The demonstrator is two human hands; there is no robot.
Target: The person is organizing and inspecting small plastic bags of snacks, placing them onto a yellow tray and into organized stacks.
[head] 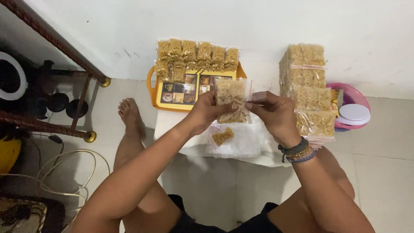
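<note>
Both hands, left hand and right hand, pinch filled snack bag; packed stack right, tray row far; loose piece unbagged.

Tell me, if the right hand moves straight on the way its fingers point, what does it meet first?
The right hand points leftward, so it would first meet the clear snack bag it already pinches, then the left hand; depth between them is unclear.

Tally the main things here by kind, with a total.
Hands: 2, left hand and right hand
Snack bag held in both hands: 1
Yellow tray: 1
Loose snack piece: 1
Pink bowl: 1
Total: 6
</note>
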